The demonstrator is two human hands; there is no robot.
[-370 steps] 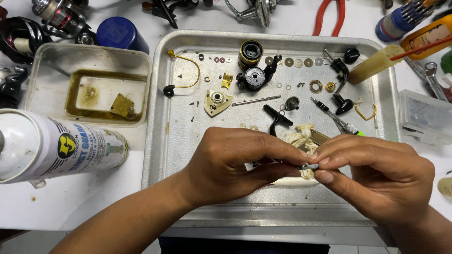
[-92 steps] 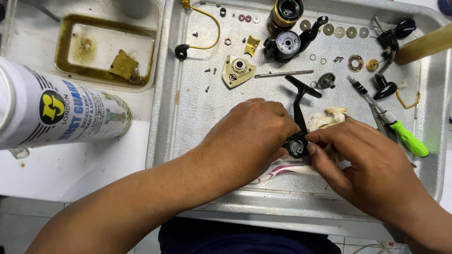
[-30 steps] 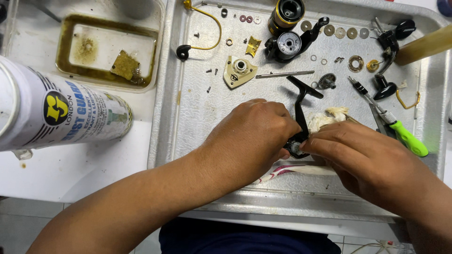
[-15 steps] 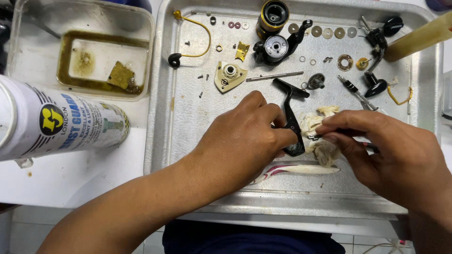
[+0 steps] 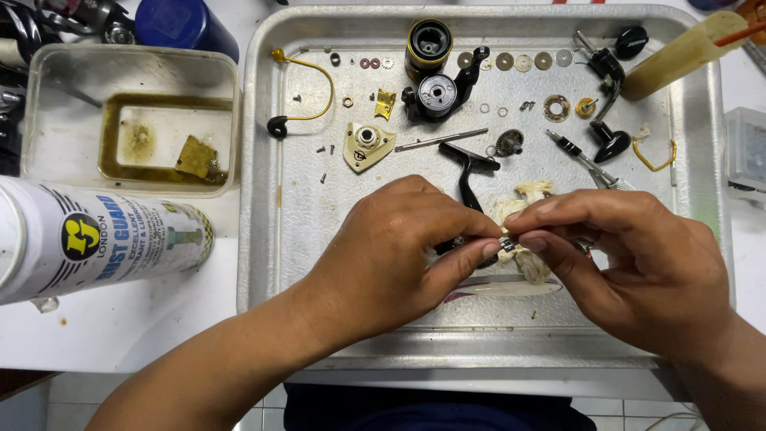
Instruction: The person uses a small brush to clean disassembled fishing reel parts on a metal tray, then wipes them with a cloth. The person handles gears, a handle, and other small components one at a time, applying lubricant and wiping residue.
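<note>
Over a metal tray (image 5: 271, 263) my left hand (image 5: 395, 251) and my right hand (image 5: 630, 259) meet fingertip to fingertip. Both pinch a small silvery metal part (image 5: 505, 243) between thumb and forefinger. A black crank arm (image 5: 467, 174) sticks up from behind my left fingers; whether that hand also holds it is hidden. A crumpled white rag (image 5: 527, 195) lies just under the fingertips. A pale flat tool (image 5: 511, 288) rests on the tray below the hands.
On the tray lie a black reel body (image 5: 435, 94), a spool (image 5: 429, 40), a gold bail wire (image 5: 307, 84), a cream side plate (image 5: 367, 145), washers, screws and a gear. Left of it stand a plastic tub with oily liquid (image 5: 128, 120), a white spray can (image 5: 88, 239) and a blue cap (image 5: 183, 28).
The view has shifted, with the tray lower in frame. My hands have come together on the small metal part, slightly right of where they worked on the crank arm before.
</note>
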